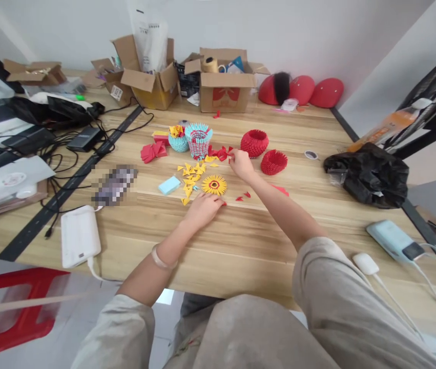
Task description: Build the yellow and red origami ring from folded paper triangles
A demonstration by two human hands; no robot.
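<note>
My left hand [204, 209] rests low over the table, with its fingers closed around a small red folded paper piece [224, 204]. Just beyond it lies a yellow ring of folded paper pieces [214, 185] with a dark and red centre. My right hand [241, 165] reaches farther out, fingertips pinched at the edge of a pile of red folded paper pieces [221, 153]. Yellow folded pieces [190, 177] are scattered left of the ring. Two loose red pieces [240, 199] lie right of it.
Behind stand a light blue and red paper vase [198, 141], a blue paper pot [178, 140] and red paper bowls [254, 143]. A blue paper stack [169, 185] lies left. Cardboard boxes [223, 95] line the back; a black bag [371, 174] and power bank [394, 240] sit right.
</note>
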